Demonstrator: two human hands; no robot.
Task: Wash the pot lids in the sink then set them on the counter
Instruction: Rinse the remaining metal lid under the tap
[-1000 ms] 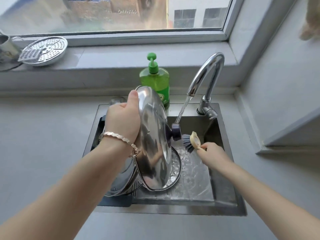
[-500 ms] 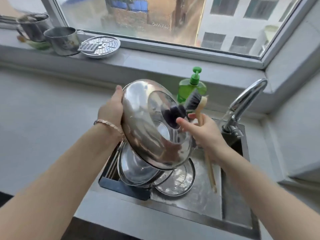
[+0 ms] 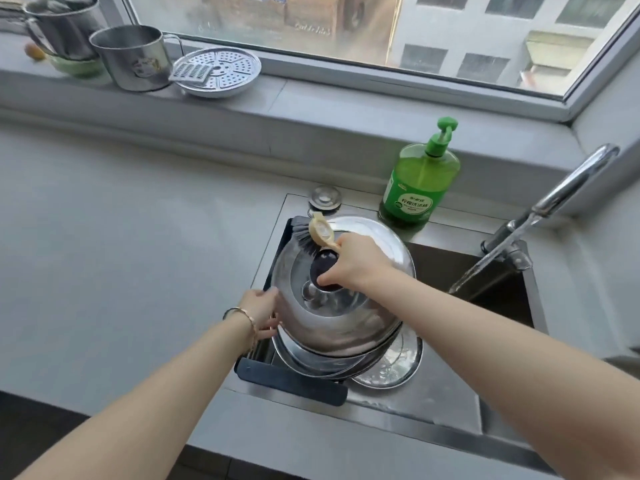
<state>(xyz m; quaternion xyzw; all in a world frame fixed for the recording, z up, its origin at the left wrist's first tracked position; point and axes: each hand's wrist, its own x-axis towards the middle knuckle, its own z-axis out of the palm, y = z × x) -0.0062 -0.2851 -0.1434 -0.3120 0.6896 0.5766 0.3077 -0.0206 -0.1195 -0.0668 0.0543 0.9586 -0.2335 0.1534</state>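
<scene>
Slippage threatens: the domed stainless-steel pot lid [image 3: 339, 317], centre frame above the steel sink [image 3: 446, 382], hangs from the right hand [image 3: 360, 261], which pinches its dark knob [image 3: 323, 271] while clutching a cream-handled brush [image 3: 322, 233]; the left hand [image 3: 259, 306] grips its left rim. Probably slick, it could clatter onto stacked lids [image 3: 391, 368] beneath. Grey counter [image 3: 138, 237] spreads left; window ledge [image 3: 311, 98] upper left.

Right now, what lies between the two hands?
Head view: the domed steel lid; the left hand grips its rim, the right hand holds the brush at its knob.
</scene>
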